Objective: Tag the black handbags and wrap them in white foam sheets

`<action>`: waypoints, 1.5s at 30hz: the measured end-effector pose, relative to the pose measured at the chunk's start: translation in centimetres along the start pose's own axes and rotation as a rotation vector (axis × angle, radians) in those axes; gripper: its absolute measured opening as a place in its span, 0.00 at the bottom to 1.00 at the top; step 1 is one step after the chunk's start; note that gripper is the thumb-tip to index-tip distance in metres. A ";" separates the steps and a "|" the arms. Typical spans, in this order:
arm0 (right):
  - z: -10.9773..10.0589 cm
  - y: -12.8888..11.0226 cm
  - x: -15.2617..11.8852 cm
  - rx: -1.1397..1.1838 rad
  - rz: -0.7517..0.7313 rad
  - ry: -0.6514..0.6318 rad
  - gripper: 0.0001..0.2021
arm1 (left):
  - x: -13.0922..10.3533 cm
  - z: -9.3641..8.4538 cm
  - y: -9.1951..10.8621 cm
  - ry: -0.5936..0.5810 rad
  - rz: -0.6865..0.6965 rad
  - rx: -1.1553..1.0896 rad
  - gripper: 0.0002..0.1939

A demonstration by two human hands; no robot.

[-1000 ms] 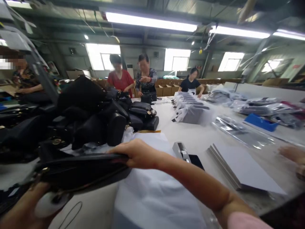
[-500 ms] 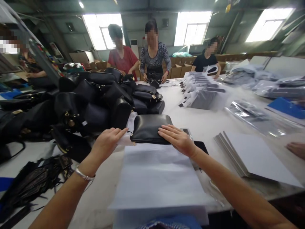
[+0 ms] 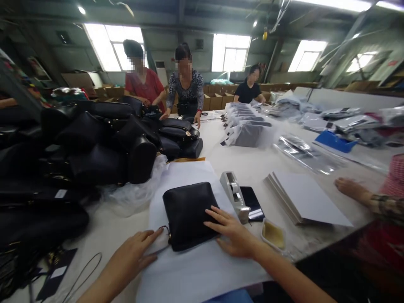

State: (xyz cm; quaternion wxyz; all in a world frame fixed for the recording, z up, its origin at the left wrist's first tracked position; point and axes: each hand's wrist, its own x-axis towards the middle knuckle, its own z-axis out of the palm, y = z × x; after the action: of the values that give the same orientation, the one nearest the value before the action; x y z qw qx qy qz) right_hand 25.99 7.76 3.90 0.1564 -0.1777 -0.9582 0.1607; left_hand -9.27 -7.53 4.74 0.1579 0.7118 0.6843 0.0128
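A black bag (image 3: 191, 214) lies flat on white paper sheets (image 3: 189, 170) near the table's front edge. My right hand (image 3: 232, 231) rests on the bag's right side with its fingers spread. At the lower left of the bag, my left hand (image 3: 135, 256) has its index finger stretched toward a small dark loop at the bag's corner and its thumb apart. A translucent wrapping piece lies under that fingertip. Just right of the bag stands a tape dispenser (image 3: 234, 195), beside a dark phone-like object (image 3: 251, 202).
Black bags (image 3: 94, 164) are heaped at the left. Grey boards (image 3: 309, 200), a small dish (image 3: 274, 235) and a person's hand (image 3: 352, 188) are at the right. Wrapped bags (image 3: 249, 132) stand in a row farther back. Several people work around the table.
The bag now lies lower in view on the paper, turned slightly, and both hands are lower too. The view has shifted to the right. The tape dispenser and dish now show.
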 end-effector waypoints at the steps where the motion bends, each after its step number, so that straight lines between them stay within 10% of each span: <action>1: -0.2 -0.2 0.0 0.047 0.020 0.003 0.31 | -0.2 -0.8 0.0 -0.022 -0.008 -0.016 0.29; 7: 2.4 0.4 0.4 0.106 0.354 0.242 0.29 | 1.9 -4.4 3.2 0.169 -0.049 -0.030 0.23; 12: 3.4 -0.1 0.5 0.137 0.431 0.279 0.32 | 6.3 -0.6 7.5 0.359 0.030 -0.248 0.36; 20: -3.6 -1.2 -6.4 -0.303 0.373 0.648 0.14 | 7.7 3.6 8.1 0.446 -0.039 -0.194 0.40; 26: -0.6 1.8 -15.8 -0.617 0.740 0.337 0.19 | 7.7 3.4 8.1 0.430 -0.043 -0.180 0.39; 30: 0.4 2.9 -16.6 -0.638 0.721 0.249 0.22 | 7.5 3.1 8.3 0.419 -0.061 -0.210 0.39; 37: -7.7 1.8 -3.7 -0.300 0.326 0.710 0.07 | 7.4 3.1 8.5 0.415 -0.076 -0.275 0.40; 45: -4.7 10.6 18.7 -0.038 0.318 0.056 0.08 | 7.3 3.0 8.5 0.338 -0.121 -0.345 0.45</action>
State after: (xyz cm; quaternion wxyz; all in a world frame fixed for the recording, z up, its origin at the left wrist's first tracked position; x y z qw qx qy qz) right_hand 14.12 25.66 8.78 0.1524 -0.3344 -0.9161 0.1604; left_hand 0.13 -1.09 2.50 0.1608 0.6200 0.7299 0.2386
